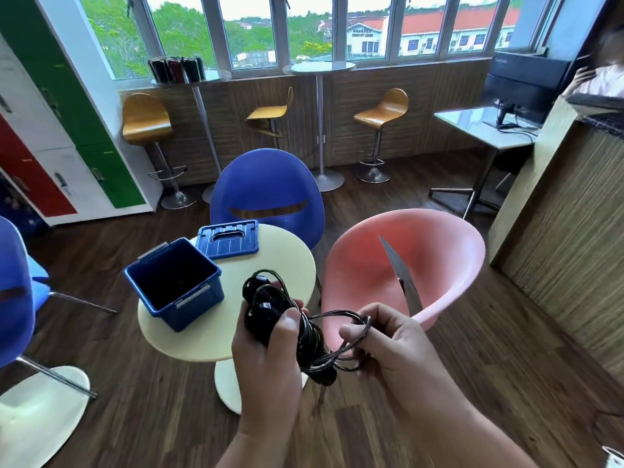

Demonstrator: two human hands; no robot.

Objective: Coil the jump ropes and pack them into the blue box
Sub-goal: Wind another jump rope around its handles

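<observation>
Your left hand [270, 346] clamps the black jump rope [287, 319] bundle while your right hand [388, 342] fingers pinch a loop to wrap it, blue box [172, 282] waiting at ten o'clock.

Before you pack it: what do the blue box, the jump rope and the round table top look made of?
The blue box: moulded hard plastic, slightly glossy, with a thick rim and grey latches. The jump rope: thin black cord with a sheen, likely plastic-coated; handles look like shiny black plastic. The table top: smooth matte cream surface, perhaps laminate or painted board.
</observation>
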